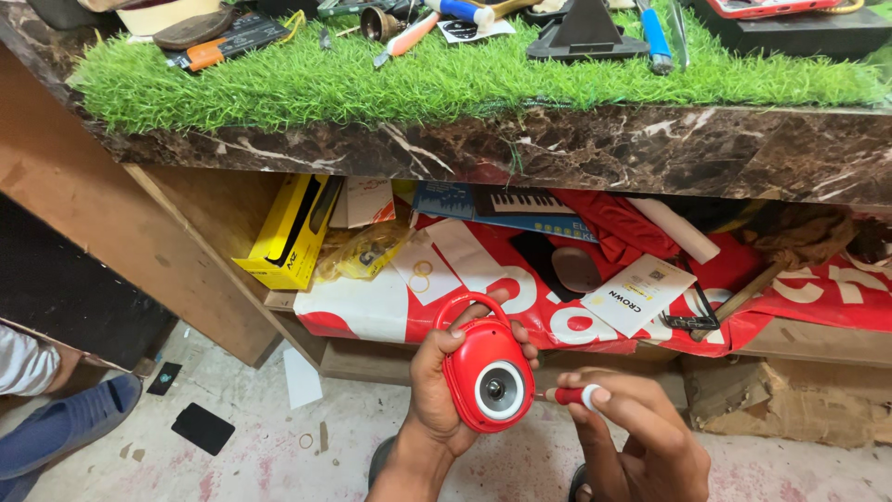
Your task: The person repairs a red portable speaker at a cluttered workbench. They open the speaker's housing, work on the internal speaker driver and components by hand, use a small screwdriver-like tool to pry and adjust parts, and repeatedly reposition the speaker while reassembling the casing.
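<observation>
The left hand (435, 386) wraps around the back and side of a small red lamp (487, 372), fingers curled over its edge, while the right hand (641, 437) pinches a red-handled screwdriver (574, 396) with a white cap, its tip meeting the lamp's right side. The lamp sits upright in the left palm, its round white-rimmed lens facing up toward the camera and its loop handle arching above the fingertips. It looks light and rigid, a smooth plastic shell likely to slip, so the grip around the body seems the safest hold; the lens is probably the fragile part. Below the hands is a dusty floor (260, 437) with scraps. Beyond them, a low shelf holds a red banner (818, 288), a yellow box (283, 232) and papers. Farthest, above, a marble counter (595, 149) carries a green turf mat (372, 84) strewn with tools.
</observation>
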